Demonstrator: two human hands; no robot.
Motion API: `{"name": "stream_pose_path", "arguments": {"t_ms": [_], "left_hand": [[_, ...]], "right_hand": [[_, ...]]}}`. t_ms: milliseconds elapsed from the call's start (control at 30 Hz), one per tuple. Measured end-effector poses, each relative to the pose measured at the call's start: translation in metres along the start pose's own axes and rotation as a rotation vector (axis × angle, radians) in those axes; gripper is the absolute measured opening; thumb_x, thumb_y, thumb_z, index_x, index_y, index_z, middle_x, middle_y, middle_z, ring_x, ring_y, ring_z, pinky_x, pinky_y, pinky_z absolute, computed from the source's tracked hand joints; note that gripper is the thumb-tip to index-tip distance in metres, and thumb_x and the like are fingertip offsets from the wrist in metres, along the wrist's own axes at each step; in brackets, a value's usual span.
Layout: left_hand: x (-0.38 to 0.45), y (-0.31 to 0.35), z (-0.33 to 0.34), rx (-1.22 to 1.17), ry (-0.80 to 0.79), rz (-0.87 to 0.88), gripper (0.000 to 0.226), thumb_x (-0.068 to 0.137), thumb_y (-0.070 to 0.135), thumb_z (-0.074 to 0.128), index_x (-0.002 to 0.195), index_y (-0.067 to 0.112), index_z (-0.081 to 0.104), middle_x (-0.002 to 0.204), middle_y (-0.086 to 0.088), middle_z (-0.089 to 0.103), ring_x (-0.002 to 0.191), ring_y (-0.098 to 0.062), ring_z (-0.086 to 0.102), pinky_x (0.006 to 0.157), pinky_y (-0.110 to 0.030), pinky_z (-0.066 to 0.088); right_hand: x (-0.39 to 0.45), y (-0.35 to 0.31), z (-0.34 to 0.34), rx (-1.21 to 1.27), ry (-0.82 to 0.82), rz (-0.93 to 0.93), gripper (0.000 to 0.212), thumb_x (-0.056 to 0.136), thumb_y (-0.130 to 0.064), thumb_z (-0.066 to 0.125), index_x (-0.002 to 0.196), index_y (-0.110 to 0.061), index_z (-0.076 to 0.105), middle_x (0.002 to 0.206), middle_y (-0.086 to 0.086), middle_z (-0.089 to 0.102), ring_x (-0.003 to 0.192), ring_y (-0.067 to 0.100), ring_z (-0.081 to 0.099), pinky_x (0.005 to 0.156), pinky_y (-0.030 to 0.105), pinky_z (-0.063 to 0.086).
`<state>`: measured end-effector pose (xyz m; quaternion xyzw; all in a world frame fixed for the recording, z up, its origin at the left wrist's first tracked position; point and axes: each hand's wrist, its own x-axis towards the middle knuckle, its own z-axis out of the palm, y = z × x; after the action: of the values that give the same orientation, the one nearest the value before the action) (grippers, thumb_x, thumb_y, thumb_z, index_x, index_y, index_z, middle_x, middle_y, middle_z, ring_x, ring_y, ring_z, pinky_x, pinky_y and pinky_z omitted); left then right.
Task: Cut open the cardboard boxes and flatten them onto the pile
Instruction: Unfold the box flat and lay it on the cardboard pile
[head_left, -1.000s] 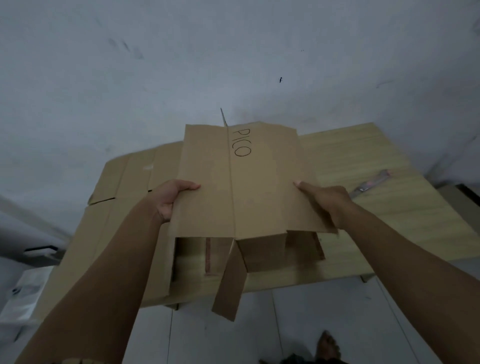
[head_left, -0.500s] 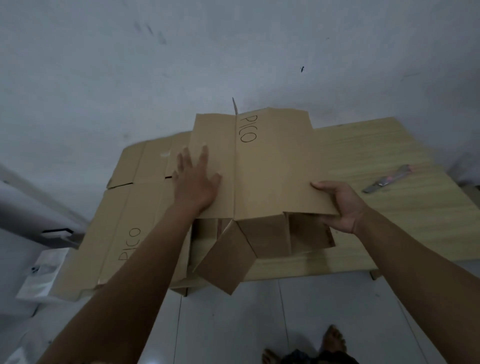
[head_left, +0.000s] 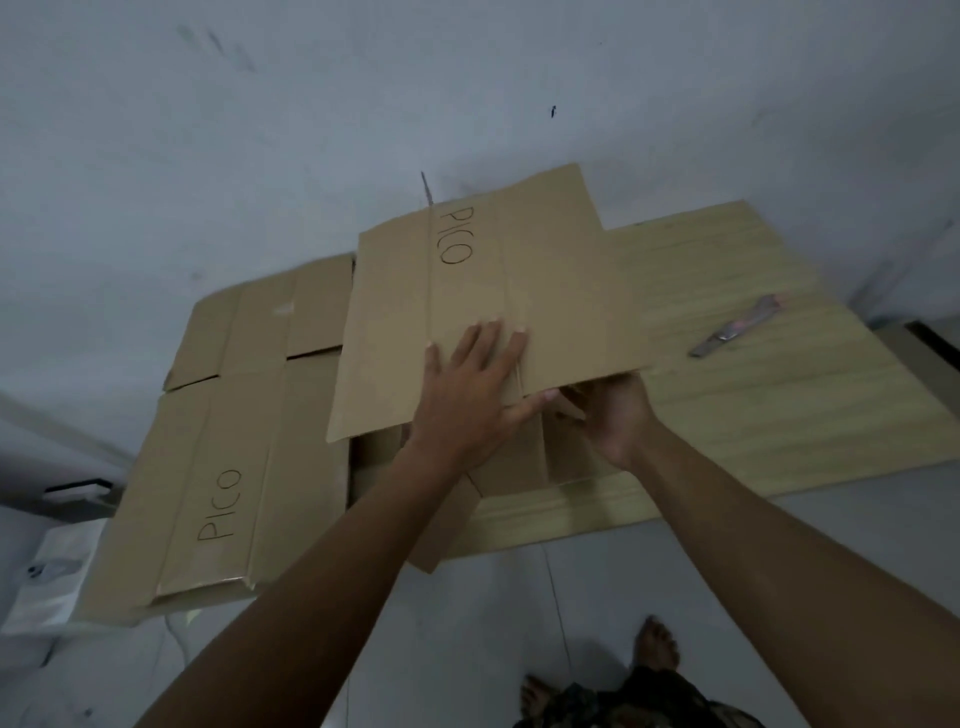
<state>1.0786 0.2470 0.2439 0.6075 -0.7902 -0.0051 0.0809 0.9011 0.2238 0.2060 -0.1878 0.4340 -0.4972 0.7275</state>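
Left hand (head_left: 475, 382) is lying flat, fingers spread, pressing down on the brown corrugated cardboard box marked PICO (head_left: 483, 306). Right hand (head_left: 610, 415) is reaching under the near right edge, fingers hidden beneath the panel; grip can't be confirmed. The box is sitting nearly collapsed on the pale wood-grain table (head_left: 779, 415), directly ahead of both hands, long axis running away toward the wall, its left edge overlapping the stack of flattened brown cardboard sheets (head_left: 234, 441) at left. That pile is lying left of the box, so the left arm is nearer it. Near flaps are sticking out underneath, not yet flat. Matte, creased board, stiff along the folds. A grey metal utility knife (head_left: 737, 327) is lying apart on the right.
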Motion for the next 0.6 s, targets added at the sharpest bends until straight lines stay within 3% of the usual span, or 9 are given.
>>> {"name": "stream_pose_path", "arguments": {"t_ms": [67, 167, 233, 300, 400, 467, 533, 567, 600], "left_hand": [[-0.005, -0.005, 0.000, -0.045, 0.056, -0.002, 0.081, 0.095, 0.070, 0.019, 0.159, 0.021, 0.029, 0.165, -0.008, 0.029, 0.153, -0.028, 0.024, 0.120, -0.059, 0.020], [-0.007, -0.008, -0.005, -0.238, 0.095, -0.056, 0.070, 0.098, 0.051, 0.024, 0.146, 0.008, 0.051, 0.153, -0.015, 0.047, 0.144, -0.034, 0.039, 0.121, -0.056, 0.024], [-0.007, -0.007, -0.006, -0.300, 0.129, -0.058, 0.062, 0.096, 0.044, 0.029, 0.125, 0.002, 0.064, 0.133, -0.019, 0.062, 0.127, -0.040, 0.052, 0.112, -0.059, 0.034], [-0.005, -0.008, -0.005, -0.317, 0.104, -0.062, 0.060, 0.095, 0.044, 0.032, 0.123, 0.002, 0.064, 0.131, -0.018, 0.062, 0.125, -0.037, 0.053, 0.115, -0.056, 0.032], [0.000, -0.009, -0.001, -0.321, 0.070, -0.035, 0.064, 0.095, 0.048, 0.032, 0.137, 0.006, 0.056, 0.143, -0.011, 0.055, 0.135, -0.029, 0.048, 0.123, -0.049, 0.020], [0.005, -0.008, 0.000, -0.336, 0.071, -0.018, 0.065, 0.096, 0.049, 0.031, 0.137, 0.006, 0.056, 0.144, -0.011, 0.054, 0.137, -0.029, 0.047, 0.124, -0.050, 0.018], [0.007, -0.008, -0.001, -0.344, 0.061, -0.008, 0.066, 0.096, 0.051, 0.030, 0.140, 0.007, 0.055, 0.147, -0.009, 0.052, 0.140, -0.027, 0.044, 0.125, -0.049, 0.016], [0.008, -0.009, -0.001, -0.343, 0.050, 0.001, 0.067, 0.096, 0.051, 0.029, 0.142, 0.008, 0.053, 0.149, -0.008, 0.050, 0.142, -0.026, 0.042, 0.125, -0.048, 0.014], [0.008, -0.009, -0.001, -0.340, 0.038, 0.010, 0.067, 0.097, 0.052, 0.028, 0.144, 0.010, 0.051, 0.152, -0.006, 0.048, 0.144, -0.024, 0.039, 0.126, -0.048, 0.013]], "right_hand": [[0.001, 0.005, 0.015, -0.194, 0.025, -0.039, 0.027, 0.103, -0.030, 0.039, 0.116, -0.031, 0.064, 0.129, -0.004, 0.063, 0.123, 0.016, 0.056, 0.083, 0.032, 0.044], [0.014, 0.011, 0.025, -0.456, -0.098, -0.096, 0.036, 0.107, -0.038, 0.039, 0.139, -0.036, 0.055, 0.135, -0.020, 0.054, 0.122, 0.002, 0.049, 0.092, 0.023, 0.039], [0.025, 0.016, 0.027, -0.570, -0.144, -0.143, 0.040, 0.105, -0.035, 0.047, 0.144, -0.031, 0.055, 0.144, -0.013, 0.053, 0.132, 0.007, 0.047, 0.107, 0.027, 0.040], [0.034, 0.021, 0.026, -0.655, -0.181, -0.215, 0.039, 0.103, -0.030, 0.053, 0.141, -0.027, 0.059, 0.154, -0.006, 0.046, 0.140, 0.009, 0.042, 0.120, 0.036, 0.032], [0.038, 0.022, 0.025, -0.790, -0.230, -0.329, 0.037, 0.105, -0.025, 0.048, 0.140, -0.035, 0.056, 0.158, -0.006, 0.036, 0.141, 0.000, 0.036, 0.120, 0.026, 0.029], [0.036, 0.014, 0.030, -0.789, -0.244, -0.344, 0.042, 0.107, -0.030, 0.042, 0.146, -0.045, 0.044, 0.164, -0.007, 0.027, 0.148, 0.005, 0.027, 0.123, 0.032, 0.023], [0.038, 0.006, 0.038, -0.683, -0.240, -0.290, 0.045, 0.110, -0.030, 0.033, 0.154, -0.036, 0.034, 0.159, -0.012, 0.031, 0.143, 0.005, 0.030, 0.117, 0.019, 0.029], [0.040, 0.002, 0.042, -0.614, -0.233, -0.243, 0.045, 0.111, -0.029, 0.029, 0.156, -0.028, 0.034, 0.150, -0.012, 0.039, 0.136, 0.004, 0.038, 0.107, 0.009, 0.035], [0.039, -0.004, 0.046, -0.570, -0.218, -0.192, 0.045, 0.111, -0.031, 0.027, 0.153, -0.020, 0.040, 0.142, -0.008, 0.049, 0.126, 0.004, 0.048, 0.101, 0.008, 0.039]]}}
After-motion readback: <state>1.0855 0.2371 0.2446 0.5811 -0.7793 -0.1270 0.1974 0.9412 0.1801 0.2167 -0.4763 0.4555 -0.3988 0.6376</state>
